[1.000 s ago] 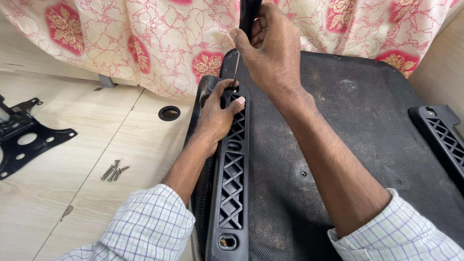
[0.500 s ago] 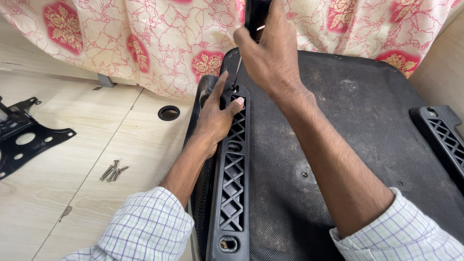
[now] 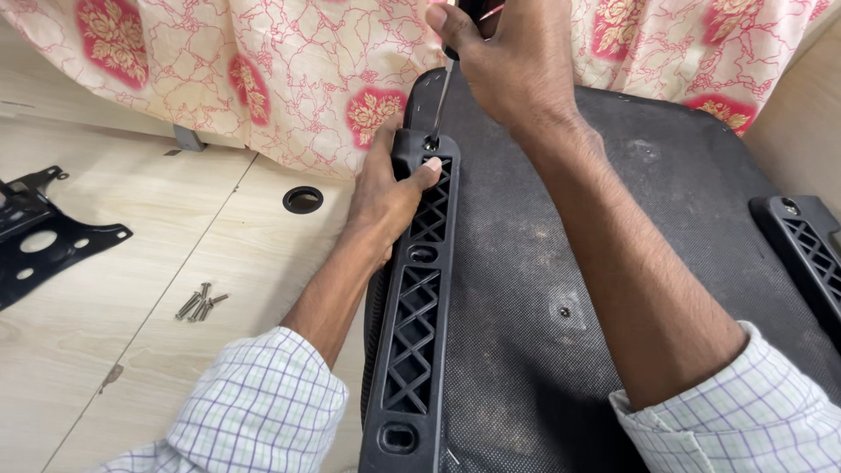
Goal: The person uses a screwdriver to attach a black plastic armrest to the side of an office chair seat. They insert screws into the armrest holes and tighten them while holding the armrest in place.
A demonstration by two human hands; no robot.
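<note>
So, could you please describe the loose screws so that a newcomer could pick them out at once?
Start at the pale wooden floor, left of the black seat base. Below the round hole and right of the black metal bracket lies a small cluster of screws. They are the only small silvery pieces there.

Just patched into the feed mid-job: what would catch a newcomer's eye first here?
At top centre, the right hand drives a screwdriver down into the top hole of a black lattice armrest bracket, which the left hand grips against the black seat underside. To the left, loose screws lie on the pale wooden floor, near a black metal plate at the left edge.
</note>
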